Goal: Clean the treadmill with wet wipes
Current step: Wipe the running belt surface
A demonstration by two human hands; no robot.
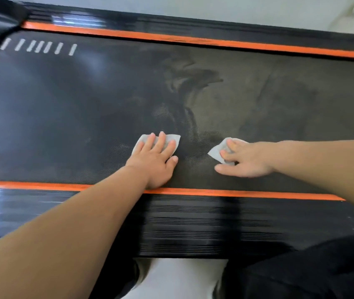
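The treadmill's black running belt [85, 104] stretches across the view, with dark wet streaks near its middle and dusty grey patches to the right. My left hand [156, 158] lies flat with straight fingers, pressing a white wet wipe [142, 140] onto the belt near the front orange stripe. About a hand's width to the right, my right hand [245, 159] presses a second white wipe [217, 151] onto the belt with its fingers spread over it.
Orange stripes [215, 42] edge the belt on the far and near sides. A ribbed black side rail [193, 225] runs along the near side, and another along the far side. White dash marks [40, 46] sit at the belt's left end. Pale floor [178, 279] and my dark trousers [312, 272] show below.
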